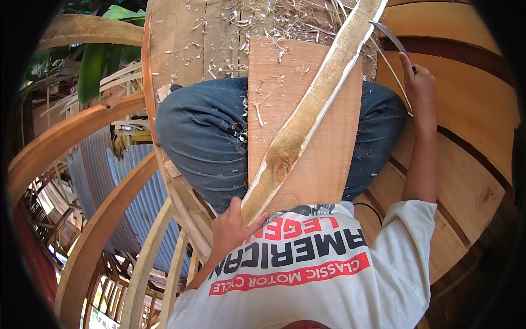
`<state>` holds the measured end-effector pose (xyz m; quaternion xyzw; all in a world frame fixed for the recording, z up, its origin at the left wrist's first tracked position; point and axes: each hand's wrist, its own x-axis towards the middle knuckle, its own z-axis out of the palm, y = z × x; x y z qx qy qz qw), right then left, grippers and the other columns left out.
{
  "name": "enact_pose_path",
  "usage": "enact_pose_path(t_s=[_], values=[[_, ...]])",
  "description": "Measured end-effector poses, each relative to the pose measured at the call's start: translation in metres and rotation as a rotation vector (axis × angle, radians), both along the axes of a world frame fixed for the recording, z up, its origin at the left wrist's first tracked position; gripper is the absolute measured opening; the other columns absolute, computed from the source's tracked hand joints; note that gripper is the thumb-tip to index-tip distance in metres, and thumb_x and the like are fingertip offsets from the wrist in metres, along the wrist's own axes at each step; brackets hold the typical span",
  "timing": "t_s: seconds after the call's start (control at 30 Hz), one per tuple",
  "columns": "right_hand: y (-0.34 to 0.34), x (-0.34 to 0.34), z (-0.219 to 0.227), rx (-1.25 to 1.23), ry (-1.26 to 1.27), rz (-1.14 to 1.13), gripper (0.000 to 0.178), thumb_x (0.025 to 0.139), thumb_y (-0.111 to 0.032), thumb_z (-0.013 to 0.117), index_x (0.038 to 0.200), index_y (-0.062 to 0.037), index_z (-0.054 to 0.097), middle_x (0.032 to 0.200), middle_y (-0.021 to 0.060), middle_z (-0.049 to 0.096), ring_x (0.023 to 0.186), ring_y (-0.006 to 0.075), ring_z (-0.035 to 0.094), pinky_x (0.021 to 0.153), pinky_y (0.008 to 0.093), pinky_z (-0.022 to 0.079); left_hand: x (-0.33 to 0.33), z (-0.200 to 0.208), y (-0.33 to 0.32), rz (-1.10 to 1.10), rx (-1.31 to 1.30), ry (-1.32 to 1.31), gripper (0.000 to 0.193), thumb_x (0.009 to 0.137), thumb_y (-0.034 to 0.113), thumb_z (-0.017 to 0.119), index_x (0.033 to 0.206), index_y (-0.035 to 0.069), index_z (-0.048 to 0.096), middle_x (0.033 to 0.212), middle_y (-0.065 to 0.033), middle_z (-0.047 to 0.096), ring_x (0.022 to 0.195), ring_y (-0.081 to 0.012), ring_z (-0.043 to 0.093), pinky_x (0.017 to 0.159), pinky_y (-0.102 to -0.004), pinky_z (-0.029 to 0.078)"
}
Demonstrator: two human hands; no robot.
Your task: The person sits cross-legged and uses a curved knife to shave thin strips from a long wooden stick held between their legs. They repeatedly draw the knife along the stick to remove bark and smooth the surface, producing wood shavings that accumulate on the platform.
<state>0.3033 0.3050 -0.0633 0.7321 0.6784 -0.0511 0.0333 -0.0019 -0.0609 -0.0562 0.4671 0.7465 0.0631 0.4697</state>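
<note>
A long wooden strip [315, 104] slants from my waist toward the upper right. It has a brown bark-like face, pale cut edges and a knot near its close end. My left hand [234, 226] is closed around that near end, against my shirt. My right hand [419, 82] grips the handle of a sickle [390, 36], held out at the upper right. Its thin curved blade reaches left, and the tip meets or overlaps the strip's right edge. Under the strip, a flat reddish board [329, 164] lies across my lap between my bent knees.
Pale curled shavings [279, 52] cover the planks [186, 38] ahead and dot the board. Curved timber ribs [82, 134] rise on the left, with corrugated metal sheets [148, 192] below them. Wide planks [460, 98] curve up along the right side.
</note>
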Motion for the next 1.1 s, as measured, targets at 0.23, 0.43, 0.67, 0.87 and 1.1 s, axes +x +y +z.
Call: enact_pose_path(t_s=[0.23, 0.43, 0.67, 0.87, 1.1], values=[[-0.128, -0.061, 0.017, -0.090, 0.232, 0.386, 0.052, 0.083, -0.047, 0.071, 0.064, -0.0022, 0.053, 0.054, 0.0157, 0.051, 0.050, 0.0347, 0.053, 0.047, 0.0400, 0.040, 0.001, -0.004, 0.001, 0.086, -0.050, -0.054, 0.057, 0.080, 0.051, 0.074, 0.094, 0.004, 0.045, 0.071, -0.0204, 0.065, 0.067, -0.0372, 0.068, 0.056, -0.0425, 0.052], [-0.184, -0.078, 0.017, -0.224, 0.279, 0.484, 0.050, 0.078, -0.049, 0.074, 0.062, -0.0060, 0.054, 0.053, 0.0093, 0.054, 0.046, 0.0243, 0.057, 0.044, 0.0335, 0.044, 0.000, -0.002, 0.004, 0.119, -0.049, -0.116, 0.054, 0.081, 0.045, 0.076, 0.094, 0.004, 0.043, 0.072, -0.0206, 0.065, 0.067, -0.0382, 0.068, 0.057, -0.0420, 0.052], [-0.162, -0.075, 0.002, -0.058, 0.172, 0.583, 0.059, 0.072, -0.061, 0.072, 0.055, -0.0091, 0.049, 0.048, 0.0074, 0.051, 0.042, 0.0222, 0.055, 0.041, 0.0322, 0.041, 0.002, -0.002, 0.004, 0.105, 0.016, -0.097, 0.056, 0.079, 0.047, 0.077, 0.092, 0.004, 0.043, 0.071, -0.0203, 0.064, 0.065, -0.0385, 0.067, 0.055, -0.0416, 0.051], [-0.110, -0.062, -0.007, -0.028, 0.040, 0.269, 0.066, 0.083, -0.064, 0.062, 0.067, 0.0005, 0.062, 0.061, 0.0189, 0.060, 0.055, 0.0375, 0.059, 0.052, 0.0429, 0.047, 0.001, -0.003, 0.003, 0.064, -0.004, -0.053, 0.057, 0.080, 0.050, 0.075, 0.091, 0.004, 0.043, 0.070, -0.0211, 0.063, 0.064, -0.0384, 0.067, 0.053, -0.0422, 0.051], [-0.056, -0.023, 0.002, -0.025, 0.167, 0.019, 0.071, 0.092, -0.060, 0.054, 0.067, 0.0071, 0.054, 0.055, 0.0214, 0.044, 0.051, 0.0310, 0.038, 0.051, 0.0392, 0.040, -0.003, -0.006, 0.003, 0.121, -0.024, -0.168, 0.058, 0.081, 0.051, 0.073, 0.094, 0.004, 0.043, 0.076, -0.0221, 0.066, 0.070, -0.0386, 0.069, 0.058, -0.0423, 0.053]])
